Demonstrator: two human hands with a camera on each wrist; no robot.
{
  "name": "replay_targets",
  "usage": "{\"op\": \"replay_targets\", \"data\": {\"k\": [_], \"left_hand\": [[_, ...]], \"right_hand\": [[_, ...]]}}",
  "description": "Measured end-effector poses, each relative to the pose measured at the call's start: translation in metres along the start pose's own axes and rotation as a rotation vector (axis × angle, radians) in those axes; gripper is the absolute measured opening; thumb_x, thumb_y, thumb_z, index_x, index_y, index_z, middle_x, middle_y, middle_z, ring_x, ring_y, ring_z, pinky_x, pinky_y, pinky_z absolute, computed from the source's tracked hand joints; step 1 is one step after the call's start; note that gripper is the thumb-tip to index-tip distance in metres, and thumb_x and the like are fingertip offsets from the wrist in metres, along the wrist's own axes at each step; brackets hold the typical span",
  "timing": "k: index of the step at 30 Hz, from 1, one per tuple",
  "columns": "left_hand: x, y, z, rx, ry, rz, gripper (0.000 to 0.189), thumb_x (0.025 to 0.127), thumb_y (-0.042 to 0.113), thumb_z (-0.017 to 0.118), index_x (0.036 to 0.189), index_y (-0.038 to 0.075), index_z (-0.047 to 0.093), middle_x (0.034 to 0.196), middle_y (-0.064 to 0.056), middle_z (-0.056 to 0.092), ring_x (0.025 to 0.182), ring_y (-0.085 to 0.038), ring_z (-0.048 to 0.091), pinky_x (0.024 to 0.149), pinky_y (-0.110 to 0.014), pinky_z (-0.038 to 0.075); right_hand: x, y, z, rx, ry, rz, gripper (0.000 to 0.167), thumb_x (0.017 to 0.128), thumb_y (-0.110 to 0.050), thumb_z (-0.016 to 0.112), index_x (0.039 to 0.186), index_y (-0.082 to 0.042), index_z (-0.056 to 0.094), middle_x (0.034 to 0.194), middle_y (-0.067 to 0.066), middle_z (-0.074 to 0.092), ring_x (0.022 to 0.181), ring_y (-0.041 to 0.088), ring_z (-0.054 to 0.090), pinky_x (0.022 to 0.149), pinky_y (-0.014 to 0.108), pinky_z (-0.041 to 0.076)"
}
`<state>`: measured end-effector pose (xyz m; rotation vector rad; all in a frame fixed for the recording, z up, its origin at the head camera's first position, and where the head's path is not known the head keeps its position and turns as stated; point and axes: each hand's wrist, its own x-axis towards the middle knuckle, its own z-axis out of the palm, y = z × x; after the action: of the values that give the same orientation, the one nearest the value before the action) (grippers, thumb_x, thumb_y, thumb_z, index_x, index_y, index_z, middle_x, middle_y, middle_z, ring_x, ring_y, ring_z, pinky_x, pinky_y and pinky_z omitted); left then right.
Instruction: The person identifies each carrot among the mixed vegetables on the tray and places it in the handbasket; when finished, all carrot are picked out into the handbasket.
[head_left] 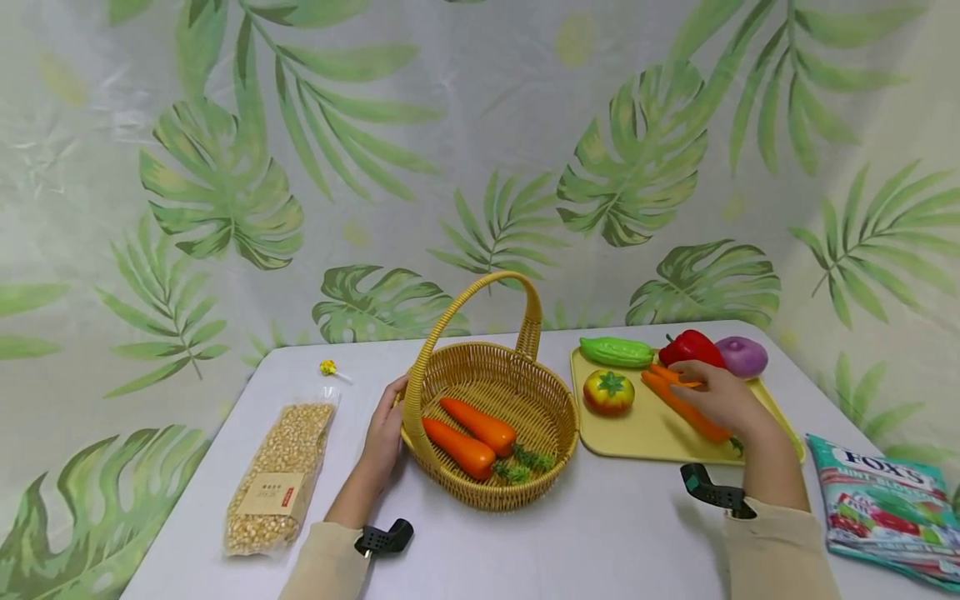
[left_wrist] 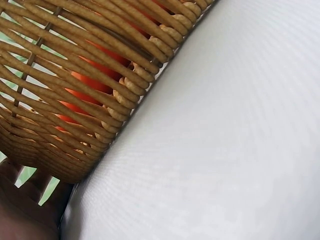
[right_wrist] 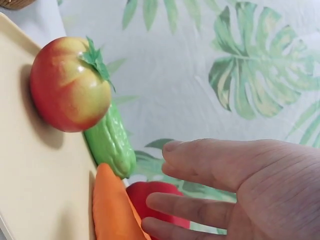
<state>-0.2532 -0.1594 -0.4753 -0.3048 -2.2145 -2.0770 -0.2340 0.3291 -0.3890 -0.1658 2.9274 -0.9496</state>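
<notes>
My left hand (head_left: 381, 429) rests against the left side of a wicker basket (head_left: 566, 417), by the base of its arched handle. Its fingers (left_wrist: 37, 187) lie along the outer wall in the left wrist view. Inside the basket are two orange carrots (head_left: 480, 427) with green tops. My right hand (head_left: 723, 400) hovers over the tray's right half, fingers extended and apart with nothing between them. Beneath it lie more carrots (right_wrist: 114, 207); a red bell pepper (head_left: 692, 348) is just behind. A red-yellow tomato (right_wrist: 70, 85) sits left of the carrots.
The yellow tray (head_left: 622, 437) also bears a green bumpy vegetable (head_left: 617, 352); a purple onion (head_left: 742, 357) is at its back right corner. A bag of corn kernels (head_left: 281, 467) and a lollipop (head_left: 330, 369) lie left. A FOX'S candy bag (head_left: 888, 508) lies right.
</notes>
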Motion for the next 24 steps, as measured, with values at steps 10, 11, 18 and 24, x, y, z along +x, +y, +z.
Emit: {"op": "replay_targets", "data": {"k": [10,11,18,24], "left_hand": [[0.002,0.001,0.002,0.005,0.003,-0.006,0.039,0.107,0.026,0.037,0.146,0.026,0.044,0.155,0.004,0.041,0.147,-0.016,0.032,0.125,-0.045,0.022],[0.002,0.001,0.001,0.005,0.002,-0.011,0.039,0.107,0.027,0.037,0.146,0.027,0.044,0.155,0.004,0.041,0.147,-0.015,0.032,0.125,-0.044,0.022],[0.000,0.003,0.000,0.008,0.007,-0.030,0.040,0.108,0.025,0.037,0.147,0.026,0.044,0.156,0.004,0.040,0.149,-0.016,0.030,0.125,-0.045,0.021],[-0.002,0.003,0.000,0.005,0.004,-0.021,0.040,0.108,0.024,0.036,0.147,0.026,0.043,0.156,0.005,0.040,0.148,-0.016,0.030,0.125,-0.044,0.021]], "right_hand": [[-0.005,0.007,-0.007,-0.033,-0.005,0.055,0.054,0.100,-0.031,0.057,0.141,0.003,0.047,0.135,0.035,0.053,0.119,0.053,0.051,0.096,0.063,0.048],[-0.005,0.008,-0.007,-0.037,-0.010,0.061,0.054,0.100,-0.031,0.058,0.141,0.003,0.047,0.134,0.035,0.054,0.119,0.053,0.051,0.096,0.063,0.049],[-0.006,0.011,0.000,-0.007,-0.073,0.048,0.051,0.098,-0.027,0.061,0.139,0.003,0.051,0.136,0.031,0.055,0.117,0.045,0.052,0.096,0.057,0.050],[-0.004,0.012,0.004,0.006,-0.164,0.037,0.040,0.095,-0.021,0.065,0.129,-0.001,0.060,0.135,0.030,0.055,0.117,0.045,0.051,0.097,0.059,0.049]]}}
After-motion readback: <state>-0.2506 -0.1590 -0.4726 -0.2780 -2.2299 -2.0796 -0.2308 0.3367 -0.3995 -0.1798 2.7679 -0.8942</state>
